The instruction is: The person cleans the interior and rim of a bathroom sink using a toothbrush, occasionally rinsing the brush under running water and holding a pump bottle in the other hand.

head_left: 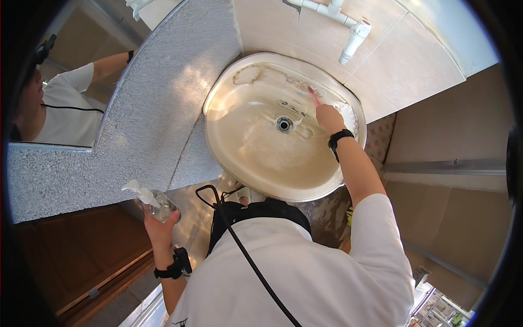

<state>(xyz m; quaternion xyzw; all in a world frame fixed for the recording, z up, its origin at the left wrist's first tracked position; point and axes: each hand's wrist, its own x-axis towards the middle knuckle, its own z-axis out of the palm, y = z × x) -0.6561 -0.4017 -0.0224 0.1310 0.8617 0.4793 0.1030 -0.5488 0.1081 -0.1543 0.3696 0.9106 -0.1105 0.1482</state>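
My right hand (330, 118) reaches over the far right side of a cream oval washbasin (256, 158). Its fingers are wrapped round a small pink toothbrush (313, 97), whose tip touches the basin's back ledge near some brownish stains. White foam (348, 115) lies on the ledge just right of that hand. A metal drain (284, 125) sits in the basin's middle, with dark marks just behind it. Off to the left, below the wall's edge, my left hand (159, 228) grips a clear pump bottle (162, 206) with a white pump head, held tilted and away from the basin.
A white plastic tap (355, 41) juts from the tiled wall above the basin. To the left stands a rough grey wall (163, 109) bearing a mirror (71, 103). A black cable (245, 256) hangs down my shirt. A brown wooden door (81, 256) is at lower left.
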